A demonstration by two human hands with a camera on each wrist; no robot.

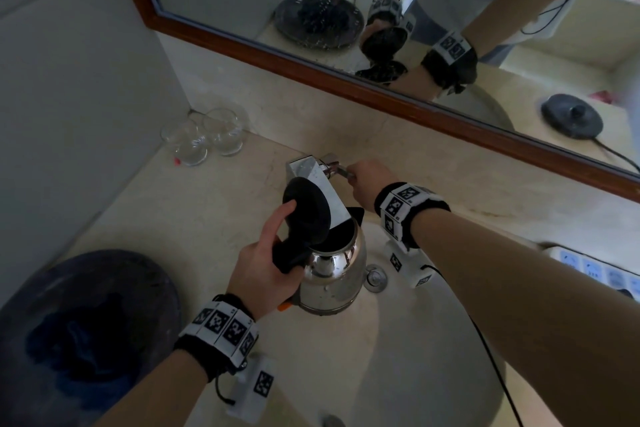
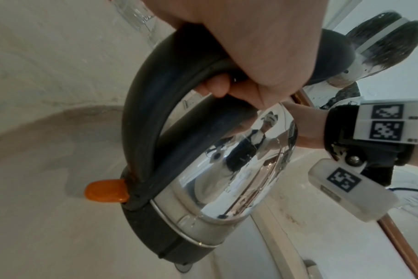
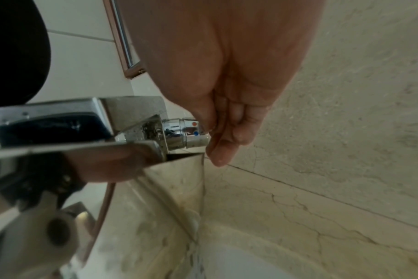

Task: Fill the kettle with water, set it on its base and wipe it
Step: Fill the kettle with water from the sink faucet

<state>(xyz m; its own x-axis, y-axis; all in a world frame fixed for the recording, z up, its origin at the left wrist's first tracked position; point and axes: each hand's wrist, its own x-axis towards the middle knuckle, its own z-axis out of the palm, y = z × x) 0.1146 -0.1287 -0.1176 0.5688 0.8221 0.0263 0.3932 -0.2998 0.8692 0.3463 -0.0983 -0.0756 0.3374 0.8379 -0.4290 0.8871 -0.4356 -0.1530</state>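
Observation:
A shiny steel kettle with a black handle and an orange switch hangs over the sink basin. Its black lid stands open under the chrome tap spout. My left hand grips the kettle's handle, fingers curled round it. My right hand holds the tap's lever at the tap's right side; in the right wrist view its fingers curl round the chrome lever end. The black kettle base shows only in the mirror.
Two upturned glasses stand in the back left corner of the marble counter. A dark round tray holding a blue cloth lies at the front left. A white power strip sits right of the sink. A wood-framed mirror runs behind.

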